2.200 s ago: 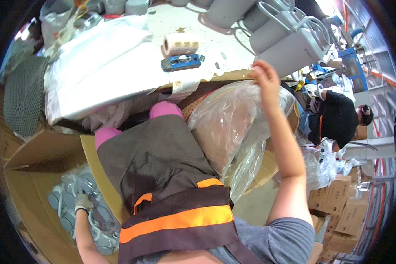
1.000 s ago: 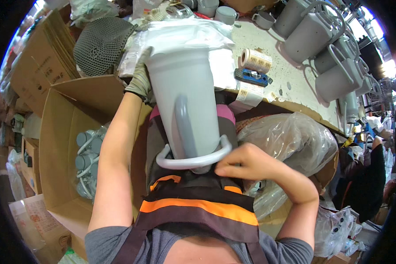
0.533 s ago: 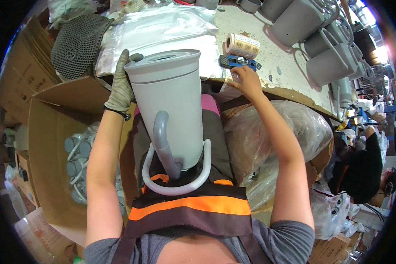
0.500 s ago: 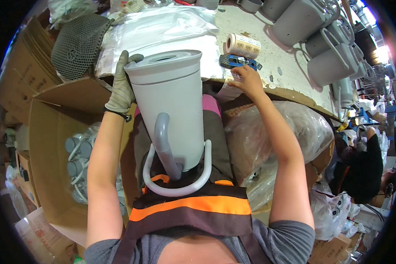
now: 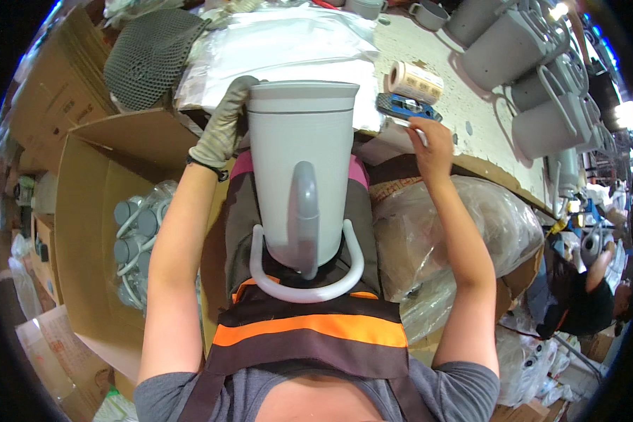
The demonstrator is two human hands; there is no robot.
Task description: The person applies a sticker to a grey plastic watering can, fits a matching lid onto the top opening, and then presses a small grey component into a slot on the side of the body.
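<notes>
A tall grey plastic watering can (image 5: 274,155) rests on my lap, its wide end away from me. A darker curved tube runs along its front, and a U-shaped handle (image 5: 309,294) loops out close to my apron. My left hand (image 5: 225,130), in a pale work glove, grips the can's far left rim; some fingertips are hidden behind it. My bare right hand (image 5: 432,144) is apart from the can, thumb and fingers pinching a small white label (image 5: 403,122) at the bench edge. Beyond it lie a blue-and-black tape dispenser (image 5: 406,107) and a roll of printed labels (image 5: 416,82).
Clear plastic bags (image 5: 281,49) and a grey mesh pad (image 5: 151,60) lie at the back. Several grey cans (image 5: 548,126) stand on the bench at right. A cardboard box (image 5: 84,239) with wrapped items is at left; bagged plastic (image 5: 457,239) bulges at right. Another person works far right.
The can has swung more upright in view, its wide end no longer showing its face. My right hand has drawn back toward me from the dispenser with the label.
</notes>
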